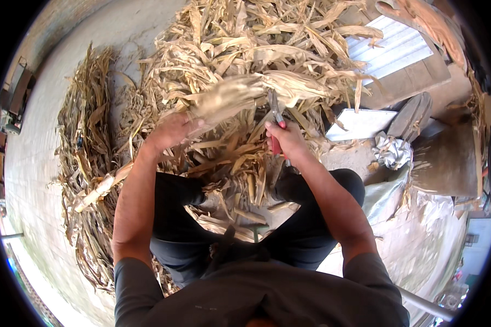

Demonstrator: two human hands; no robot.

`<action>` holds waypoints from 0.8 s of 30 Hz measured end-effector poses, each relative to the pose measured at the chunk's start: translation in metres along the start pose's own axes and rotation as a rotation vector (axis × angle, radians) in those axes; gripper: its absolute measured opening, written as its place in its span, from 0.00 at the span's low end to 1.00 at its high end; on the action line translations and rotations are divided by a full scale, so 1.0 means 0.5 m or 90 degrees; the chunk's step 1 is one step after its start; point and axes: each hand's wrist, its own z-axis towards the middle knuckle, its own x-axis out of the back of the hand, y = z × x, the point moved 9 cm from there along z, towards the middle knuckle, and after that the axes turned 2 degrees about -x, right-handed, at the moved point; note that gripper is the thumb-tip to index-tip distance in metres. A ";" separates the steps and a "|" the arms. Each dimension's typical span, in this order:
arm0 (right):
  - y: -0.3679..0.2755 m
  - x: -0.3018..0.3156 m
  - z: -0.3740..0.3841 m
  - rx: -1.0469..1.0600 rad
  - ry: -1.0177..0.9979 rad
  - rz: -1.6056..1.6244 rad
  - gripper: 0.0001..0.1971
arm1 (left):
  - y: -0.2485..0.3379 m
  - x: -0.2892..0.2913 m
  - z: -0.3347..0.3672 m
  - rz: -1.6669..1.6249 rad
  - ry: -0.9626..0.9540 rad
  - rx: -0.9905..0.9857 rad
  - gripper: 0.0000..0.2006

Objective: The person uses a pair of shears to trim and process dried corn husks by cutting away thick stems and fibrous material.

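Observation:
My left hand (pixel 172 131) is closed on one end of a dry corn husk (pixel 229 97), which is smeared by motion and stretches up to the right. In my right hand (pixel 289 140) are red-handled pruning shears (pixel 276 111), gripped with the metal jaws pointing away from me. The jaws are at the lower edge of a pale husk bunch (pixel 294 86); whether they touch it I cannot tell. A large heap of dry corn husks (pixel 245 41) spreads beyond both hands. More husks and stalks lie between my knees.
Along the left runs a long pile of dry leaves (pixel 87 120), with a pale stalk (pixel 103 191) across it. At the right are a white corrugated panel (pixel 390 46), a white board (pixel 360 124), a dark shoe (pixel 412 115) and crumpled silvery wrapping (pixel 391 151). Concrete floor (pixel 33 174) extends at the left.

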 end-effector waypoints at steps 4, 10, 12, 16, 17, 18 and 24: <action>-0.025 -0.021 -0.016 0.093 -0.076 -0.162 0.15 | -0.022 -0.028 0.001 0.038 -0.080 -0.016 0.31; 0.024 0.047 0.042 -0.130 0.044 0.110 0.18 | 0.015 -0.076 0.000 -0.019 -0.140 -0.034 0.27; 0.026 0.060 0.045 -0.122 0.055 0.079 0.20 | 0.013 -0.078 0.004 -0.006 -0.141 0.011 0.26; -0.008 0.059 0.026 -0.087 0.048 0.033 0.19 | 0.003 -0.069 0.001 -0.073 -0.156 -0.002 0.27; -0.013 0.056 0.021 -0.075 0.048 0.008 0.19 | -0.006 -0.069 0.002 -0.075 -0.144 -0.015 0.27; -0.010 0.054 0.021 -0.067 0.037 0.009 0.19 | 0.001 -0.066 0.002 -0.076 -0.133 -0.031 0.26; -0.009 0.014 0.001 0.019 -0.010 -0.035 0.12 | 0.002 -0.058 0.016 -0.068 -0.130 -0.061 0.28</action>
